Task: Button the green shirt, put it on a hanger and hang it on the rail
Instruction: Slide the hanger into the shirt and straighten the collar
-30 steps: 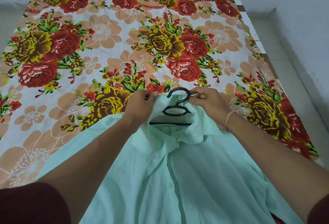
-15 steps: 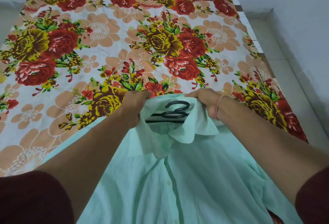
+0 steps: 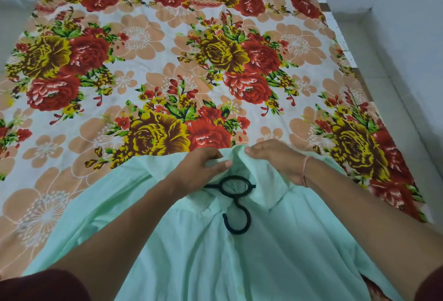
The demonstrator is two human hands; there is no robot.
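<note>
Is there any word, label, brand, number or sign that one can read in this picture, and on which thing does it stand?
None: no text can be read anywhere.
The green shirt, the black hanger and the flowered sheet bear no writing. No label shows at the collar, where the left hand and the right hand hold the cloth.

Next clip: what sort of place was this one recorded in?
Probably a home bedroom: a floral sheet covers what looks like a bed, pale tiled surfaces run alongside it, and a green shirt with a black hanger lies on it.
</note>
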